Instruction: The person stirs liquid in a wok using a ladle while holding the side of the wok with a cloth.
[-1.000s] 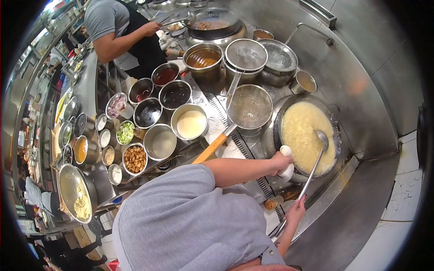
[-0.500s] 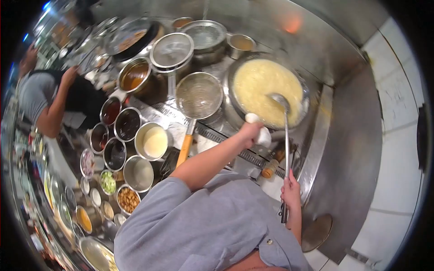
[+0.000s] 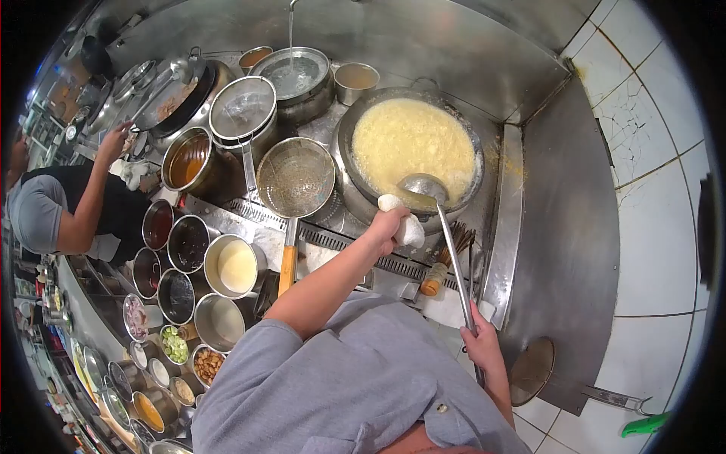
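Note:
My right hand (image 3: 482, 340) is wrapped around the long handle of a metal ladle (image 3: 423, 186). The ladle's bowl rests at the near side of a wok (image 3: 478, 163), partly in a pale yellow, lumpy liquid (image 3: 412, 144). A folded white cloth (image 3: 410, 231) is gripped in my left hand (image 3: 387, 227) at the wok's near rim; whether it also grasps a wok handle is hidden. Below the wok, between my hands, lies a bamboo brush (image 3: 436, 278).
Left of the wok are a wooden-handled strainer (image 3: 296, 178), a second strainer (image 3: 242, 106) and a water pot (image 3: 295, 76) under a running tap. Several sauce containers (image 3: 190, 242) stand further left. Another person (image 3: 68, 204) works at the far left, beside another wok (image 3: 178, 106).
The ladle's bowl has come from the right part of the liquid to the wok's near rim. My view has shifted, so things appear further left. Both hands keep their hold.

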{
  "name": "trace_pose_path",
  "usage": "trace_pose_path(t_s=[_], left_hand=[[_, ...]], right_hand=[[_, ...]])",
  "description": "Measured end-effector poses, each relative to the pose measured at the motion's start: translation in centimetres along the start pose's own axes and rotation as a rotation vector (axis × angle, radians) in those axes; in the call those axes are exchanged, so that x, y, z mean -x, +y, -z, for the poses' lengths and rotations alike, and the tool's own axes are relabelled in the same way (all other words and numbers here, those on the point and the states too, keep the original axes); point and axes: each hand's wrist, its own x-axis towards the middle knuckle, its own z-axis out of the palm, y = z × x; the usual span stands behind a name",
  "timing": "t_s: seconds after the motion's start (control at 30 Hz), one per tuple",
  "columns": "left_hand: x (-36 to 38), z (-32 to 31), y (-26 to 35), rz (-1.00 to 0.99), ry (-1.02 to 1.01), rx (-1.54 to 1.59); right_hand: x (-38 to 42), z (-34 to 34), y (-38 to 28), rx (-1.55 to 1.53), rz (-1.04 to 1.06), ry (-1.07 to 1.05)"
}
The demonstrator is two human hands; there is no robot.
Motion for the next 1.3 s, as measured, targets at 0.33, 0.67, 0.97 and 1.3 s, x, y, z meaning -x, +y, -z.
trace_pose_path(t_s=[0.33,0.67,0.97,1.3], left_hand=[[1.7,-0.1,0.0,-0.031,-0.010,-0.027],[0.6,0.4,-0.6,-0.109,0.066,-0.093],[-0.3,2.4,-2.1,-0.028,-0.149,0.152],[6.6,9.1,-4.3,-0.012,-0.467,0.445]], right_hand=[[2.2,0.6,-2.2,-0.007,-0.235,-0.056],[-5.7,-2.0,-2.8,0.069,-0.103,0.060],[-11.3,-2.5,-4.0,0.123,-0.038,0.124],[-16.9,-3.0,-5.6,0.170,0.126,0.270]])
